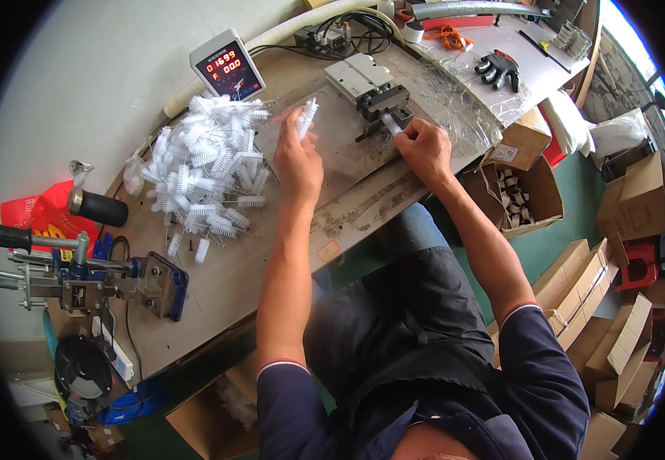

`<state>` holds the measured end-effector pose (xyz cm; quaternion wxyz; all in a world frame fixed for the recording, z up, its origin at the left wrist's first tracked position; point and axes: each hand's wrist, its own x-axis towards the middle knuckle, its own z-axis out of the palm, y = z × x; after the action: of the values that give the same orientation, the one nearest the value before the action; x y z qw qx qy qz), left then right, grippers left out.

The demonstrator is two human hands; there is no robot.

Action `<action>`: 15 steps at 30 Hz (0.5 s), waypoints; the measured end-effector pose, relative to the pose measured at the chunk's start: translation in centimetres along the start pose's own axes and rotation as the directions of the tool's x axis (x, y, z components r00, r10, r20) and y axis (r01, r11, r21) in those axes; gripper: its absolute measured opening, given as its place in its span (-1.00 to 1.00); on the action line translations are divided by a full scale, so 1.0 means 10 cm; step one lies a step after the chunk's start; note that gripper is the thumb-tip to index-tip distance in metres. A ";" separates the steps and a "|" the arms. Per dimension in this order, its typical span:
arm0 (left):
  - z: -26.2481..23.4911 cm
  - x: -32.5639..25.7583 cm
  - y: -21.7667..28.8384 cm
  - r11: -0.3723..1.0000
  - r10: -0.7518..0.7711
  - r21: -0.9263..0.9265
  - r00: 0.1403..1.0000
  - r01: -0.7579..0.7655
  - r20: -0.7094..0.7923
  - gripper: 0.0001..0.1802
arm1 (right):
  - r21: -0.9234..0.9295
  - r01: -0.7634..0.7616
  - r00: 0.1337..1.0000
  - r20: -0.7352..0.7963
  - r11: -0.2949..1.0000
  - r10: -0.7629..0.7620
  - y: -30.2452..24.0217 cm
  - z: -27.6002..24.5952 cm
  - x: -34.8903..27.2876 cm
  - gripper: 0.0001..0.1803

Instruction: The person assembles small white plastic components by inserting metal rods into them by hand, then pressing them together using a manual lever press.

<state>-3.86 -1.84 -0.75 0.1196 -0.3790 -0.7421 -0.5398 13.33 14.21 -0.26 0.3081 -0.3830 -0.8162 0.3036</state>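
Note:
My left hand [299, 157] is raised over the table beside the pile, its fingers closed on a small white bristle brush [308, 115]. In my right hand [425, 151] a second white brush [391, 124] is pinched, its end against the dark jaws of a small clamp-like machine [384, 100]. My fingers hide part of that brush, so I cannot tell how far it reaches into the jaws. A large heap of white brushes [202, 165] with thin wire stems lies left of my left hand.
Behind the heap stands a digital counter box [229, 65]. A lever press [87, 276] and black cylinder [96, 207] occupy the table's left. A grey-black glove [499, 71] lies at the back right. An open cardboard box [532, 195] stands below the table's right edge.

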 end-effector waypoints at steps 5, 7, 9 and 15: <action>0.01 -0.01 -0.04 0.995 0.078 0.061 0.996 -0.075 -0.046 -0.54 | -0.001 0.009 1.000 -0.010 1.000 -0.009 0.00 0.01 0.00 -0.76; 0.01 -0.01 -0.06 0.995 0.051 0.089 0.998 -0.047 -0.042 -0.51 | -0.008 0.008 1.000 -0.014 1.000 -0.008 0.01 0.01 0.00 -0.76; 0.01 -0.01 -0.08 0.994 0.054 0.093 0.998 -0.050 -0.039 -0.50 | 0.014 -0.015 1.000 -0.006 1.000 0.015 0.00 0.01 0.00 -0.76; 0.03 -0.01 -0.05 0.989 0.108 0.110 0.993 -0.102 -0.047 -0.50 | 0.052 0.001 0.999 -0.046 0.999 0.001 -0.01 0.00 0.01 -0.70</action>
<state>-4.10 -1.71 -1.25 0.1876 -0.3961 -0.7458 -0.5018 13.27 14.25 -0.13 0.3368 -0.3817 -0.8007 0.3158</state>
